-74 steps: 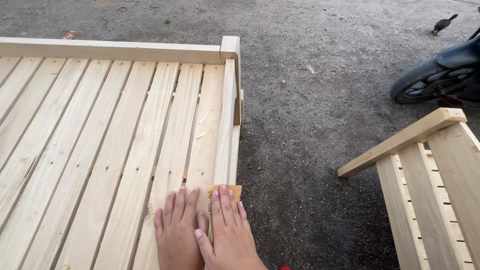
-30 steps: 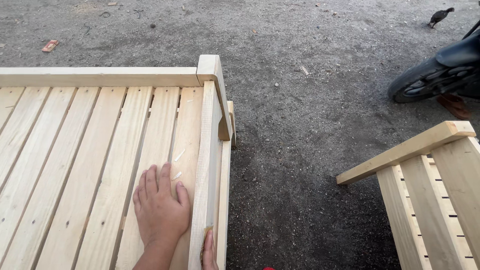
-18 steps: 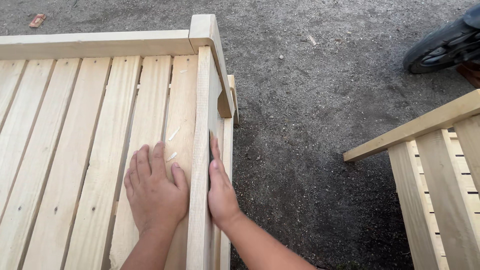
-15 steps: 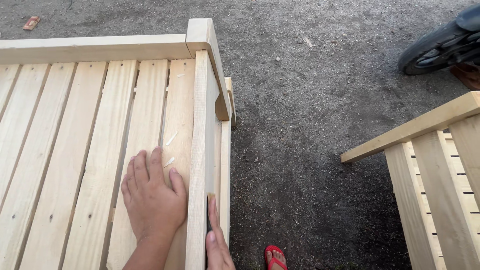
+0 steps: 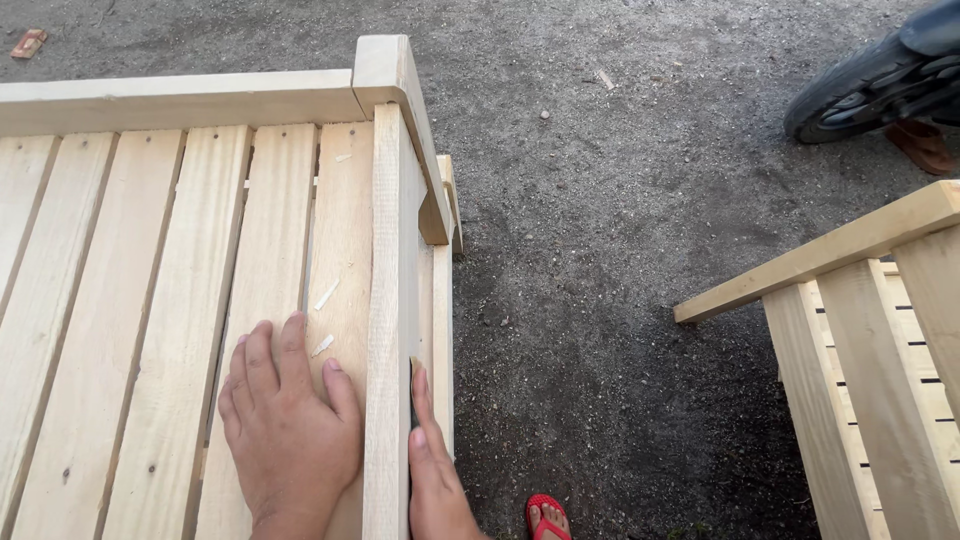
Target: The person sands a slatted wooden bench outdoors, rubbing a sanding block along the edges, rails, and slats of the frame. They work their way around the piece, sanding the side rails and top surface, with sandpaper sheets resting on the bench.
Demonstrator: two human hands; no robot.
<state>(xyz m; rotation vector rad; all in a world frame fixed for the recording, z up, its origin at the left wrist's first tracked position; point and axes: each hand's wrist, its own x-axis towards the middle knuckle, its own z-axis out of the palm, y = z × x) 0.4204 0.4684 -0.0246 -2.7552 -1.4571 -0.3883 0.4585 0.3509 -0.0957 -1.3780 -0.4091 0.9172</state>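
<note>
Down at the lower left, your left hand (image 5: 288, 430) lies flat, palm down and fingers spread a little, on the pale slats (image 5: 180, 300) of an unfinished wooden frame (image 5: 180, 100). Its fingers point away from you, the thumb side resting against the raised side rail (image 5: 392, 300). It grips nothing.

Your right hand (image 5: 432, 470) is pressed edge-on against the outer face of that same rail, fingers straight and together, pointing forward along the wood. A thin dark piece sits between its fingers and the rail, but you cannot tell what it is. The hand looks flat and pressing, not curled into a grip.

The rail runs from the bottom of the view up to a rounded corner post (image 5: 385, 65), where it meets the end board across the top. A few small wood chips (image 5: 326, 294) lie on the slat just ahead of your left fingers.

Below your right hand, a foot in a red sandal (image 5: 548, 515) stands on the dark gravelly ground (image 5: 620, 250). To the right sits a second slatted wooden piece (image 5: 880, 330), well apart from the first. At the top right corner a dark scooter tyre (image 5: 850, 85) shows.
</note>
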